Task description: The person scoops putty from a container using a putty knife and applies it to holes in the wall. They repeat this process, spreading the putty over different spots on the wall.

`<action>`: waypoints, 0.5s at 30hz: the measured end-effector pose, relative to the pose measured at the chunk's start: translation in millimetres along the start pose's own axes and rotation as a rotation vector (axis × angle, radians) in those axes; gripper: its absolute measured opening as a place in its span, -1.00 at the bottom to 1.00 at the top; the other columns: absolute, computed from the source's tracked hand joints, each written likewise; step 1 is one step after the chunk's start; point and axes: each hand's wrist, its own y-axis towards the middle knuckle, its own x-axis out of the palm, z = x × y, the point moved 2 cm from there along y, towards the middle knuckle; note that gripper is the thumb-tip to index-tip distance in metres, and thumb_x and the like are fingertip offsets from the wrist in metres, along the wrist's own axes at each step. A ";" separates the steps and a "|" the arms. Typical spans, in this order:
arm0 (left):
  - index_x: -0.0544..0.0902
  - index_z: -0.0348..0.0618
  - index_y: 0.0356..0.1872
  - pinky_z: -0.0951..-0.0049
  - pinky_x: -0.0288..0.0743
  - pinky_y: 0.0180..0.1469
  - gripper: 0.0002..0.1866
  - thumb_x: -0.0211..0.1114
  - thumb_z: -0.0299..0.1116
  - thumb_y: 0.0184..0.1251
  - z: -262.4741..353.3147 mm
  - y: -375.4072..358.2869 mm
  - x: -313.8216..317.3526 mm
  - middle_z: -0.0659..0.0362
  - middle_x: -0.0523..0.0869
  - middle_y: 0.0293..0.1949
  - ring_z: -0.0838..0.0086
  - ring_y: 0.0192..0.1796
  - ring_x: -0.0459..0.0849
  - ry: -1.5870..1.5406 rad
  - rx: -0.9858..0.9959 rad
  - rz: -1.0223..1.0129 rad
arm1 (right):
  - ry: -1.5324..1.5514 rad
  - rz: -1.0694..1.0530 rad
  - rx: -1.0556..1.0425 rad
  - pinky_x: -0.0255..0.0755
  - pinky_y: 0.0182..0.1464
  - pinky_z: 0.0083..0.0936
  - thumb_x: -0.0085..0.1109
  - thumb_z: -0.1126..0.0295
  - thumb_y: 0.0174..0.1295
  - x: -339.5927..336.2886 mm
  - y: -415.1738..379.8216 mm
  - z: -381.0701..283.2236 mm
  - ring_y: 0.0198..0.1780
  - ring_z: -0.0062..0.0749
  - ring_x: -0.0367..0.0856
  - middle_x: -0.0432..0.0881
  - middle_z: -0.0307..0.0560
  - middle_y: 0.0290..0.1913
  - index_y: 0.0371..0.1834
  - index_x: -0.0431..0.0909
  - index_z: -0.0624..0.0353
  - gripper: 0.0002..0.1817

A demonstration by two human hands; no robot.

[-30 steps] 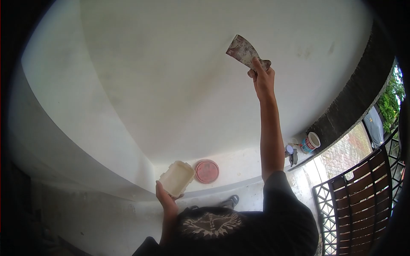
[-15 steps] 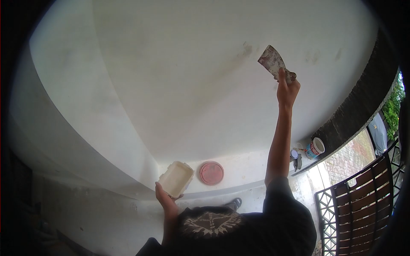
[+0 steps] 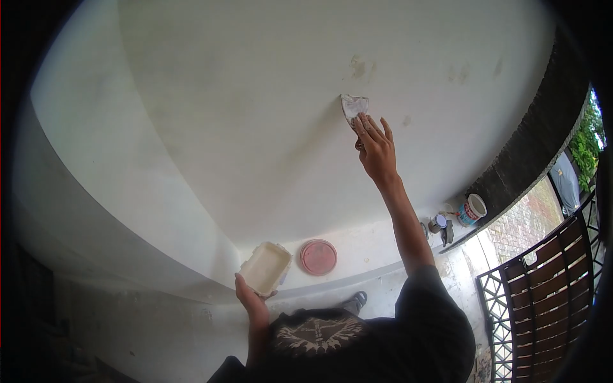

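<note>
My right hand (image 3: 378, 153) reaches up to the pale wall (image 3: 255, 127), its fingers pressed along a putty knife (image 3: 354, 106). The wide, whitish-smeared blade lies against or very close to the wall, just below a brownish patch (image 3: 357, 66). Low on the left, my left hand (image 3: 253, 300) supports a shallow cream tray (image 3: 265, 269) from beneath, thumb along its near side. Pale material seems to coat the tray's inside. Most of the left fingers are hidden under it.
A round red lid (image 3: 318, 257) lies on the ledge beside the tray. Farther right stand a small can (image 3: 438, 223) and a paint bucket (image 3: 472, 210). A slatted gate (image 3: 549, 287) is at the lower right, with a person's clothed body (image 3: 564, 184) beyond it.
My right hand has moved left and slightly down with the putty knife, which has turned to show a whitish face. The left hand and the tray stay nearly where they were.
</note>
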 end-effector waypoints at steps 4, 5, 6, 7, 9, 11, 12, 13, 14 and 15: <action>0.35 -0.11 0.31 0.26 0.61 -0.54 -0.26 -0.16 0.31 0.41 -4.0 0.5 -2.1 0.00 0.63 0.08 0.19 -0.11 0.75 0.008 -0.026 -0.013 | 0.038 0.167 0.050 0.34 0.32 -0.07 0.16 0.72 0.07 -57.5 45.7 -4.8 0.20 -0.17 0.59 0.66 0.01 0.08 0.05 0.60 0.16 -0.56; 0.35 -0.11 0.31 0.27 0.62 -0.54 -0.26 -0.15 0.31 0.41 -4.3 2.3 -1.7 -0.01 0.63 0.08 0.19 -0.11 0.75 0.020 -0.023 -0.024 | 0.025 0.229 0.023 0.35 0.32 -0.09 0.17 0.71 0.06 -61.7 62.5 -2.1 0.21 -0.16 0.57 0.65 0.01 0.09 0.05 0.59 0.16 -0.56; 0.34 -0.11 0.32 0.28 0.63 -0.55 -0.26 -0.14 0.31 0.41 -3.7 3.9 -0.2 -0.01 0.63 0.08 0.19 -0.11 0.75 0.028 -0.016 -0.038 | 0.011 0.294 -0.007 0.36 0.32 -0.10 0.18 0.70 0.06 -62.8 76.0 0.5 0.23 -0.15 0.56 0.64 0.01 0.11 0.06 0.58 0.17 -0.56; 0.34 -0.11 0.32 0.28 0.63 -0.55 -0.26 -0.14 0.31 0.41 -3.1 3.5 0.5 -0.01 0.63 0.08 0.19 -0.11 0.75 0.035 -0.021 -0.046 | 0.002 0.291 0.000 0.36 0.32 -0.10 0.18 0.70 0.06 -55.6 82.0 2.0 0.23 -0.15 0.56 0.64 0.01 0.11 0.06 0.58 0.17 -0.56; 0.34 -0.11 0.32 0.30 0.64 -0.57 -0.27 -0.13 0.30 0.41 -3.0 1.7 3.8 -0.01 0.63 0.07 0.18 -0.11 0.74 0.024 -0.020 -0.075 | 0.021 0.204 -0.028 0.29 0.38 -0.13 0.16 0.71 0.06 -30.6 82.3 1.3 0.27 -0.14 0.52 0.59 0.03 0.18 0.18 0.52 0.20 -0.47; 0.32 -0.15 0.33 0.29 0.66 -0.54 -0.29 -0.16 0.24 0.45 3.4 -5.0 6.9 -0.04 0.59 0.10 0.15 -0.07 0.73 0.004 -0.030 -0.087 | 0.001 0.076 -0.021 0.25 0.40 -0.10 0.21 0.70 0.01 -3.4 52.9 -4.5 0.29 -0.14 0.49 0.57 0.03 0.22 0.19 0.51 0.20 -0.43; 0.30 -0.20 0.34 0.27 0.68 -0.51 -0.31 -0.19 0.19 0.49 3.0 -5.7 13.7 -0.06 0.55 0.13 0.12 -0.03 0.71 -0.018 -0.039 -0.096 | 0.004 0.012 -0.016 0.24 0.41 -0.09 0.21 0.70 0.01 2.4 38.0 -4.9 0.30 -0.14 0.49 0.57 0.03 0.22 0.19 0.51 0.20 -0.43; 0.30 -0.20 0.34 0.27 0.68 -0.51 -0.31 -0.19 0.19 0.49 4.3 -7.6 15.3 -0.06 0.55 0.13 0.12 -0.03 0.71 -0.027 -0.037 -0.091 | 0.008 0.013 -0.026 0.24 0.41 -0.09 0.21 0.70 0.01 -4.7 30.5 -10.3 0.30 -0.14 0.49 0.57 0.03 0.22 0.19 0.51 0.20 -0.43; 0.30 -0.20 0.33 0.27 0.68 -0.51 -0.32 -0.19 0.19 0.49 4.9 -10.3 16.3 -0.06 0.55 0.13 0.13 -0.04 0.72 -0.047 -0.027 -0.094 | 0.008 -0.034 -0.009 0.24 0.41 -0.09 0.19 0.71 0.02 -13.6 22.9 -13.6 0.30 -0.14 0.48 0.57 0.03 0.22 0.18 0.52 0.20 -0.44; 0.30 -0.20 0.33 0.27 0.68 -0.51 -0.32 -0.19 0.18 0.49 5.5 -12.1 16.5 -0.06 0.55 0.13 0.13 -0.05 0.72 -0.066 -0.017 -0.098 | 0.008 -0.081 0.009 0.25 0.40 -0.09 0.17 0.72 0.03 -19.9 21.6 -14.1 0.30 -0.14 0.48 0.57 0.03 0.22 0.17 0.53 0.20 -0.46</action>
